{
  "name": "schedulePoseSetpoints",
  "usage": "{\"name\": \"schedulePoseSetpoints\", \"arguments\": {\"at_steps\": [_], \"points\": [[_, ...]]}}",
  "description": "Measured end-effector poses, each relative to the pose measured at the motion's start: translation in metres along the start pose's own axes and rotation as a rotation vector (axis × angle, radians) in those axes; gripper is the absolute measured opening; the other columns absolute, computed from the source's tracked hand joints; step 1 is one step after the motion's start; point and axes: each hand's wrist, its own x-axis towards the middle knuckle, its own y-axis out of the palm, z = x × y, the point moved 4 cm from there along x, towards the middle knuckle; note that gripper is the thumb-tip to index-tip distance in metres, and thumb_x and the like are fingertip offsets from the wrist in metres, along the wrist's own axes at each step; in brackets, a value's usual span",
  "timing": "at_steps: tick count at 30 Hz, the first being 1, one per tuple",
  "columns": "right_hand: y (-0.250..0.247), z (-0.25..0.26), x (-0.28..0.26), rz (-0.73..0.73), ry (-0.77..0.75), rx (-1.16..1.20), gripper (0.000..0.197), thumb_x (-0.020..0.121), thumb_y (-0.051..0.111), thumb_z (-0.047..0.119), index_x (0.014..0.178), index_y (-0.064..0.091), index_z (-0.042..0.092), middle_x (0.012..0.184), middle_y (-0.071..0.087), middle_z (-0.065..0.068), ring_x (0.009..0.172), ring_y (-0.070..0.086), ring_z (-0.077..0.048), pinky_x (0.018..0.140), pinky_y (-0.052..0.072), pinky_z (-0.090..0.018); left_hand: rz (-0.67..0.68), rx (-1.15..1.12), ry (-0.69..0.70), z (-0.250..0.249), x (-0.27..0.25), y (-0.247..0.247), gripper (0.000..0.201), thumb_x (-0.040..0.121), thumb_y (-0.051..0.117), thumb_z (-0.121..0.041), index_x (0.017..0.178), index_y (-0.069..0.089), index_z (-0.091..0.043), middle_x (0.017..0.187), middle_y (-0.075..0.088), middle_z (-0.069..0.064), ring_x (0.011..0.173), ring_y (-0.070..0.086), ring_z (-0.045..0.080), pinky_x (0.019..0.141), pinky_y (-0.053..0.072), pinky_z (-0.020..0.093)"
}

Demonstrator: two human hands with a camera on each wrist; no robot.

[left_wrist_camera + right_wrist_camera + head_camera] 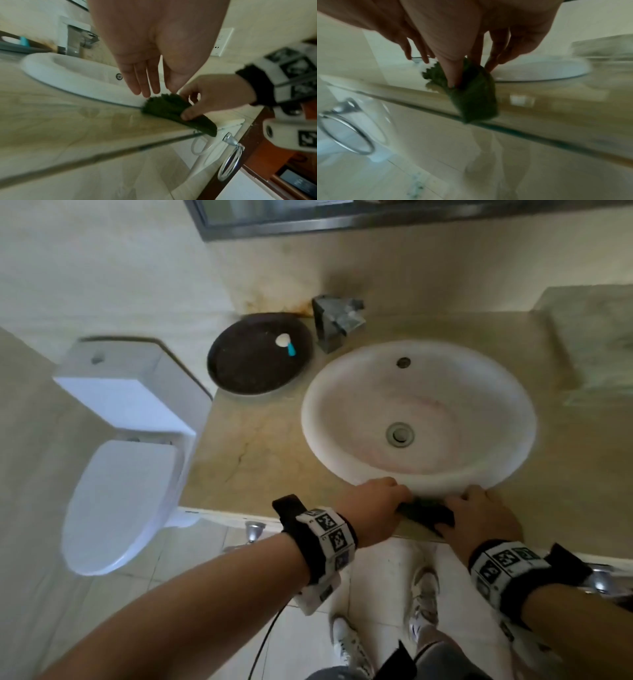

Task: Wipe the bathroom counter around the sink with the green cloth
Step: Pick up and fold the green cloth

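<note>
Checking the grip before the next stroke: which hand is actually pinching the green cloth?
The right hand pinches the green cloth; the left hand only has straight fingers at its edge.

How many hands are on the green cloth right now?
2. The left hand touches the green cloth at its left end; the right hand grips its right end, on the counter strip before the sink.

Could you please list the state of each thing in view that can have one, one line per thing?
green cloth: bunched, lying on the counter's front edge, against the sink rim.
left hand: fingers straight, touching the cloth.
right hand: pinching the cloth.
sink: empty, dry-looking; whether the drain is open or plugged is unclear.
faucet: no water running.
toilet: lid closed.
dark tray: holds a small white and blue item.
</note>
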Motion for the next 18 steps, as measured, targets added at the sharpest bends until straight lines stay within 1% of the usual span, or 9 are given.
{"name": "schedulePoseSetpoints", "arguments": {"at_steps": [2, 3, 4, 6, 7, 9, 12, 14, 18], "points": [[0.004, 0.04, 0.002, 0.02, -0.031, 0.063, 0.026, 0.082, 0.058, 0.053, 0.084, 0.062, 0.028, 0.09, 0.061, 0.0, 0.082, 0.06, -0.02, 0.058, 0.044, -0.025, -0.069, 0.025, 0.034, 0.014, -0.019, 0.007, 0.032, 0.087, 0.053, -0.008, 0.117, 0.063, -0.011, 0.11, 0.06, 0.013, 0.097, 0.058, 0.033, 0.076, 0.051, 0.036], [0.006, 0.058, 0.006, 0.033, -0.04, 0.135, 0.024, 0.082, 0.057, 0.05, 0.073, 0.056, 0.028, 0.074, 0.059, 0.002, 0.068, 0.059, -0.019, 0.051, 0.038, -0.022, -0.092, 0.041, 0.045, 0.02, -0.027, 0.011, 0.032, 0.085, 0.055, -0.006, 0.115, 0.063, -0.008, 0.109, 0.06, 0.014, 0.096, 0.059, 0.034, 0.073, 0.05, 0.035], [0.008, 0.075, 0.009, 0.043, -0.045, 0.182, 0.024, 0.082, 0.056, 0.047, 0.069, 0.051, 0.026, 0.066, 0.054, 0.004, 0.06, 0.056, -0.019, 0.048, 0.034, -0.021, -0.113, 0.054, 0.055, 0.027, -0.033, 0.015, 0.032, 0.083, 0.057, -0.005, 0.114, 0.063, -0.006, 0.109, 0.06, 0.015, 0.095, 0.058, 0.034, 0.073, 0.051, 0.036], [0.007, 0.102, 0.016, 0.03, -0.026, 0.236, 0.018, 0.081, 0.056, 0.038, 0.081, 0.047, 0.022, 0.071, 0.053, 0.0, 0.069, 0.058, -0.025, 0.056, 0.042, -0.025, -0.126, 0.072, 0.055, 0.039, -0.044, 0.019, 0.035, 0.079, 0.059, -0.003, 0.114, 0.061, -0.003, 0.112, 0.058, 0.018, 0.098, 0.057, 0.035, 0.081, 0.053, 0.042], [0.005, 0.113, 0.019, 0.022, -0.011, 0.276, 0.017, 0.083, 0.054, 0.033, 0.09, 0.046, 0.02, 0.079, 0.056, -0.004, 0.079, 0.06, -0.028, 0.066, 0.047, -0.03, -0.134, 0.075, 0.047, 0.046, -0.049, 0.02, 0.039, 0.079, 0.06, -0.002, 0.118, 0.059, -0.001, 0.118, 0.056, 0.02, 0.105, 0.055, 0.035, 0.088, 0.051, 0.043], [0.004, 0.136, 0.027, 0.013, -0.015, 0.383, 0.018, 0.087, 0.05, 0.026, 0.102, 0.046, 0.017, 0.095, 0.063, -0.011, 0.092, 0.062, -0.032, 0.083, 0.049, -0.038, -0.152, 0.061, -0.004, 0.063, -0.055, 0.017, 0.049, 0.08, 0.06, -0.004, 0.129, 0.052, -0.001, 0.133, 0.048, 0.022, 0.121, 0.046, 0.036, 0.101, 0.044, 0.043], [0.003, 0.158, 0.038, 0.039, -0.078, 0.451, 0.023, 0.087, 0.05, 0.024, 0.109, 0.046, 0.018, 0.103, 0.066, -0.014, 0.094, 0.062, -0.033, 0.085, 0.049, -0.039, -0.19, 0.052, -0.101, 0.086, -0.055, 0.01, 0.058, 0.085, 0.058, -0.007, 0.14, 0.041, -0.004, 0.15, 0.032, 0.02, 0.135, 0.034, 0.036, 0.111, 0.032, 0.043], [0.0, 0.164, 0.043, 0.064, -0.115, 0.431, 0.026, 0.086, 0.052, 0.023, 0.11, 0.048, 0.018, 0.104, 0.066, -0.014, 0.096, 0.062, -0.033, 0.084, 0.048, -0.037, -0.215, 0.101, -0.114, 0.095, -0.049, 0.007, 0.053, 0.086, 0.06, -0.011, 0.137, 0.047, -0.005, 0.146, 0.04, 0.02, 0.131, 0.042, 0.035, 0.109, 0.035, 0.042], [-0.003, 0.185, 0.05, 0.073, -0.266, 0.293, 0.015, 0.086, 0.052, 0.025, 0.1, 0.056, 0.02, 0.104, 0.066, -0.006, 0.093, 0.061, -0.028, 0.082, 0.047, -0.033, -0.267, 0.185, -0.154, 0.115, -0.048, 0.005, 0.035, 0.079, 0.065, -0.015, 0.114, 0.067, -0.013, 0.118, 0.065, 0.007, 0.102, 0.062, 0.027, 0.089, 0.05, 0.036]]}}
